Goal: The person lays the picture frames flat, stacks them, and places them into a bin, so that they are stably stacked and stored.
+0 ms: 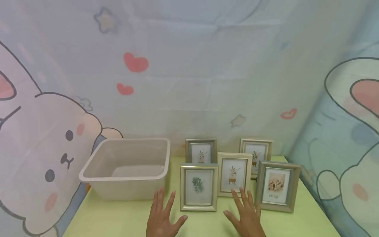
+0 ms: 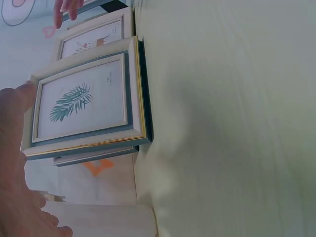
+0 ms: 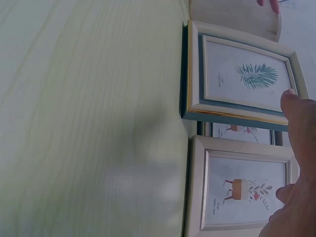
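Observation:
Several picture frames stand upright on the pale green table. My left hand (image 1: 162,215), fingers spread and holding nothing, hovers in front of the frame with a green palm leaf (image 1: 198,187). To its right, my right hand (image 1: 246,214) is also spread and holds nothing, nearest the cream frame with a potted plant (image 1: 235,174). A frame with a bouquet picture (image 1: 276,186) stands at the right. Behind are a grey-gold frame (image 1: 201,141) and another cream frame (image 1: 256,141), both partly hidden. The left wrist view shows the palm-leaf frame (image 2: 81,101) beyond the thumb.
A beige plastic basin (image 1: 124,179) stands at the table's left, behind my left hand. The table (image 1: 118,217) reaches to a cloth backdrop (image 1: 207,82) printed with rabbits, hearts and stars, which rises directly behind the basin and frames and along the right side.

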The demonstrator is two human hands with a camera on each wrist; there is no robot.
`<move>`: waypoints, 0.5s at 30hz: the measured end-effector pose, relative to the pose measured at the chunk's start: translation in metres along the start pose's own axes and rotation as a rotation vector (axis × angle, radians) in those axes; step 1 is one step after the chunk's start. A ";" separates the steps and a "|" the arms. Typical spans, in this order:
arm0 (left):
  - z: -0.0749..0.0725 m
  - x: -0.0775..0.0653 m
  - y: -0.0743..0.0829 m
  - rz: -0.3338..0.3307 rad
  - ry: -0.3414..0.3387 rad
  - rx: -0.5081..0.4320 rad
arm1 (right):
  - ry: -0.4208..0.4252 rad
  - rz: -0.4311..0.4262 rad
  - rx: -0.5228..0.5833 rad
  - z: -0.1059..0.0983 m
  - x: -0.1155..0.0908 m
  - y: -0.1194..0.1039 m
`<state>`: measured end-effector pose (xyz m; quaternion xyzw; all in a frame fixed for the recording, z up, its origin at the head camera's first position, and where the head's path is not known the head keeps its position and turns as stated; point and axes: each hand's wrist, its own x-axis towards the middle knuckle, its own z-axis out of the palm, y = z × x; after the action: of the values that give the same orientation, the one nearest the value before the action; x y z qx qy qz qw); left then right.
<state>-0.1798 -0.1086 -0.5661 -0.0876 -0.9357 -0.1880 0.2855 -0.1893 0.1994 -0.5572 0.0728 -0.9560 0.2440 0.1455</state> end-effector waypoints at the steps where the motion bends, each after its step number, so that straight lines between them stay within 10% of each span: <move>1: 0.001 0.001 0.001 0.008 0.014 -0.001 | -0.002 0.000 0.002 0.000 0.000 0.000; 6: 0.000 0.006 0.009 -0.041 -0.070 -0.109 | -0.013 -0.011 0.040 0.000 0.005 -0.003; 11: -0.002 0.016 0.017 -0.230 -0.276 -0.427 | -0.055 -0.026 0.165 0.002 0.013 -0.004; 15: 0.003 0.026 0.019 -0.309 -0.315 -0.633 | -0.117 -0.014 0.286 0.005 0.019 -0.004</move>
<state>-0.1976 -0.0890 -0.5477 -0.0571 -0.8660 -0.4925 0.0656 -0.2074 0.1922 -0.5542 0.1135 -0.9178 0.3722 0.0796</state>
